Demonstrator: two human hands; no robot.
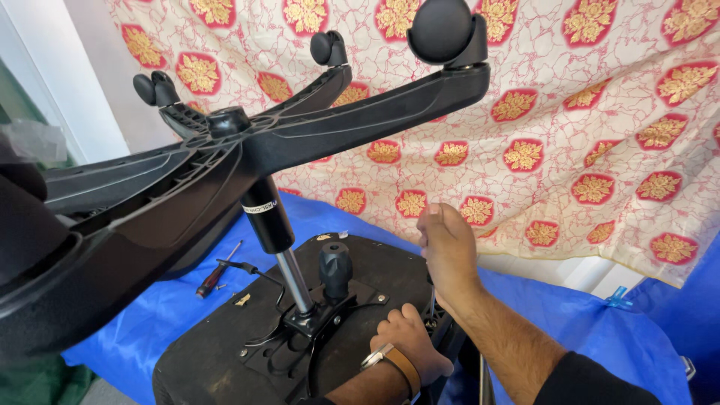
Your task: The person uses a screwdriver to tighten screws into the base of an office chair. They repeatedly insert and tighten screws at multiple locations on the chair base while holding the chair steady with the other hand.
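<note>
An office chair lies upside down on a blue tarp. Its black star base [247,146] with castors sticks up toward me on a gas cylinder [274,232]. The underside of the seat [217,352] faces up, with a black metal mechanism plate [300,337] and a black knob [335,268]. My right hand [448,251] is closed around the handle of a thin tool whose shaft [433,304] points down at the seat's right edge. My left hand [405,345], with a brown-strapped watch on its wrist, rests on the seat beside the tool's tip.
A red-and-black screwdriver [216,276] and a small loose part [242,300] lie on the blue tarp [570,322] left of the seat. A cream cloth with red and gold flower patches [600,135] hangs behind. A white wall is at the far left.
</note>
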